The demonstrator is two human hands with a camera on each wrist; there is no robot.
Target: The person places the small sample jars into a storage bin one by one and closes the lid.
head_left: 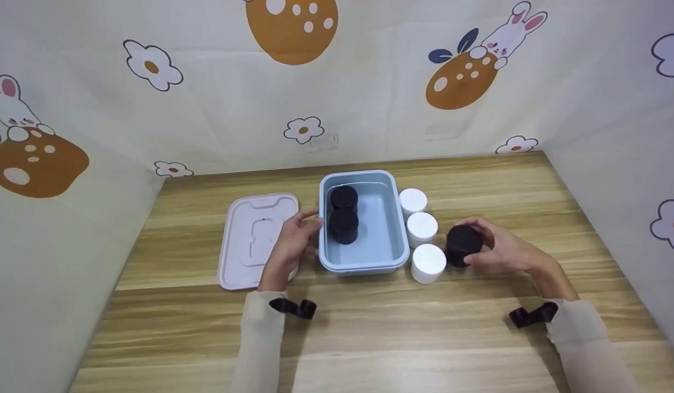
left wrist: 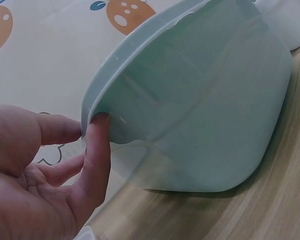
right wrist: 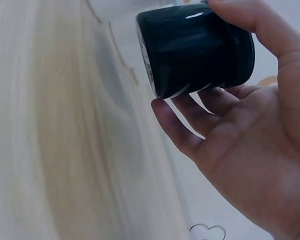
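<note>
My right hand (head_left: 499,248) grips a black lidded jar (head_left: 464,243), thumb on one side and fingers on the other. In the right wrist view the same jar (right wrist: 197,52) hangs above the wooden surface. My left hand (head_left: 294,240) pinches the left rim of a light blue plastic box (head_left: 364,267); in the left wrist view thumb and fingers lie on either side of that rim (left wrist: 102,95). Inside the box, along its left side, stand two black jars (head_left: 344,226). Three white lidded jars (head_left: 428,262) line up beside the box's right wall, between it and my right hand.
A pale lilac lid (head_left: 238,275) lies flat on the wooden table (head_left: 369,338) left of the box, partly under my left hand. Patterned cloth walls (head_left: 216,109) with rabbits and flowers enclose the table at the back and both sides.
</note>
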